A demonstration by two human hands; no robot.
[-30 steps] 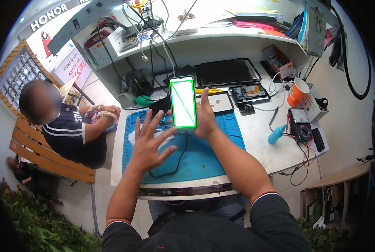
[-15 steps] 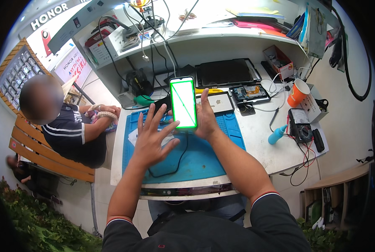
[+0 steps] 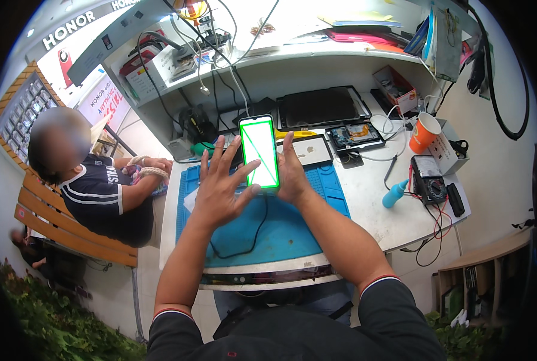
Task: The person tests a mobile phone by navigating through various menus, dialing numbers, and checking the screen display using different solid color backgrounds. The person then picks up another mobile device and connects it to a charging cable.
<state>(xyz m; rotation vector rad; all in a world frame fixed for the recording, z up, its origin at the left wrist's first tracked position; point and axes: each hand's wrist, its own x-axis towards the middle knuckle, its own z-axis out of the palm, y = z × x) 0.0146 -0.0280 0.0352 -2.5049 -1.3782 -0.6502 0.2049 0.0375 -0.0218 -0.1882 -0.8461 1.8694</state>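
At far left, a second person in a dark top w/ white stripes sits on a slatted wooden bench, forearms resting at the edge of the white table. Next over, the blue work mat covers the table's front-centre, a thin black cable looping across it. Above the mat, the left hand is raised, fingers spread wide, thumb tip touching the lower left edge of the smartphone. The phone stands upright mid-frame, held above the mat's back edge, its screen lit white w/ a green border and a green diagonal line. The right hand grips the phone from its right side and behind; fingers run up along the right edge, close together, the rest hidden behind the handset. Just right of the hands lies a small tablet w/ a pale screen; behind it, a large dark tablet; beside it, an opened device w/ its insides showing. Further right: a blue squeeze bottle on its side, a multimeter w/ red and black leads, and an orange paper cup atop a white box. A shelf cluttered w/ cables and boxes runs across the back.
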